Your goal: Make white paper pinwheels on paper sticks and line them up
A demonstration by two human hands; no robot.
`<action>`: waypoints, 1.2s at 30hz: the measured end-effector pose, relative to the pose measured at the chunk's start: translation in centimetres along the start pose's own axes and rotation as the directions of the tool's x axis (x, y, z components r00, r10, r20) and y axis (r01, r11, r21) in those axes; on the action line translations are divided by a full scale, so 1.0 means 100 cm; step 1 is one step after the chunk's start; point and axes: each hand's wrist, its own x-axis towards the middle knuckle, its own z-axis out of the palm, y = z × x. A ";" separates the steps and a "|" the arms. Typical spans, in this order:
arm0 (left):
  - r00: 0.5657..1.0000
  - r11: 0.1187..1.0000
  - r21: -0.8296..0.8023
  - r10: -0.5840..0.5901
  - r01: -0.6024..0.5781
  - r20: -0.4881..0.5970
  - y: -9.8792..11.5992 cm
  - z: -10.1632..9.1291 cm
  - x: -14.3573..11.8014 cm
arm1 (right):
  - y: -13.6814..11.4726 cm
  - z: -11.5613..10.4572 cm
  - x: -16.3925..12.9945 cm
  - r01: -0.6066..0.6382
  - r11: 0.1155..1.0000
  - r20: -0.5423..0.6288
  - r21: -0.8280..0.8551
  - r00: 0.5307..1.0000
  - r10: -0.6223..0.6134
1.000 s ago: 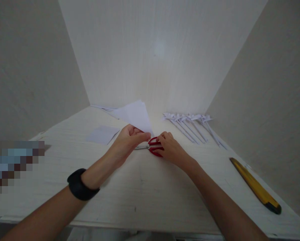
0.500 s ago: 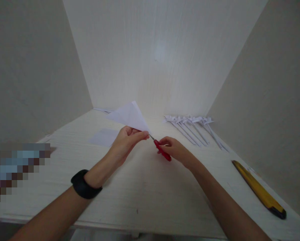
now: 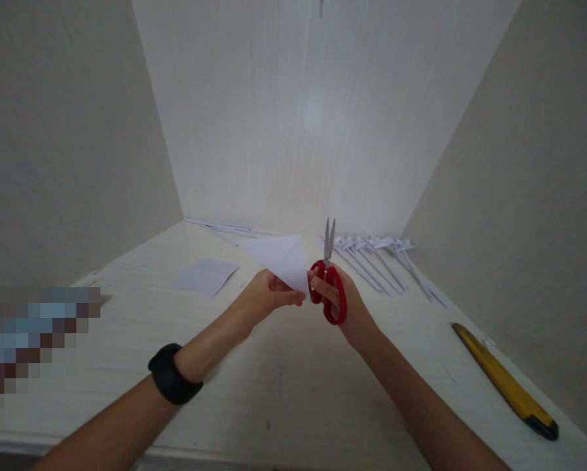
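Observation:
My left hand (image 3: 264, 297) pinches the lower edge of a folded white sheet of paper (image 3: 284, 258), thumb in front and fingers behind. A pair of red-handled scissors (image 3: 341, 302) hangs on the fingers of my right hand (image 3: 350, 301); the blades point up and stand slightly apart. My right fingertips are close to the paper's right corner, but I cannot tell whether they touch it. On the table to the left, behind my left wrist, lies a flat piece of white paper (image 3: 206, 277).
Several paper pinwheel-like shapes on thin sticks (image 3: 372, 252) lie at the back right. Thin white paper sticks (image 3: 229, 227) rest along the back left. A yellow and black cutter-like tool (image 3: 506, 379) lies at the right edge. A blurred-out object (image 3: 33, 333) is at the left.
The scissors have swung from the paper's corner to upright, blades up, in my right hand. The folded paper has come lower and to the right, with my right hand close beside it.

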 end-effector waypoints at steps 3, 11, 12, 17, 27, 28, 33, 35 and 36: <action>1.000 0.999 0.033 -0.006 0.006 0.015 -0.007 0.003 0.003 | -0.002 0.000 0.000 0.054 0.999 -0.101 0.002 0.993 -0.054; 0.994 0.935 0.345 0.060 -0.088 0.090 -0.028 0.003 0.004 | -0.006 0.006 -0.002 0.175 0.984 -0.205 0.013 0.964 -0.169; 0.993 0.947 0.307 0.073 -0.098 0.094 -0.027 0.003 0.004 | -0.006 0.006 -0.003 0.185 0.983 -0.203 0.003 0.962 -0.181; 0.989 0.990 0.101 0.112 -0.102 -0.098 -0.013 0.000 0.003 | -0.007 0.008 -0.006 0.237 0.971 -0.197 -0.010 0.952 -0.234; 0.985 0.997 0.016 0.077 -0.076 -0.155 -0.010 -0.002 0.000 | -0.005 0.010 -0.009 0.334 0.939 -0.205 -0.084 0.916 -0.344; 0.986 0.998 0.011 0.069 -0.069 -0.153 -0.009 -0.001 0.000 | -0.005 0.010 -0.010 0.332 0.938 -0.217 -0.094 0.913 -0.345; 0.986 0.998 0.022 0.064 -0.062 -0.152 -0.008 0.000 -0.002 | -0.009 0.011 -0.012 0.308 0.941 -0.250 -0.139 0.909 -0.334; 0.983 0.996 0.062 0.079 -0.069 -0.165 -0.008 -0.001 -0.002 | -0.010 0.012 -0.012 0.302 0.941 -0.262 -0.153 0.906 -0.334; 0.981 0.994 0.082 0.083 -0.070 -0.176 -0.009 -0.001 -0.002 | -0.011 0.012 -0.012 0.298 0.941 -0.268 -0.159 0.904 -0.332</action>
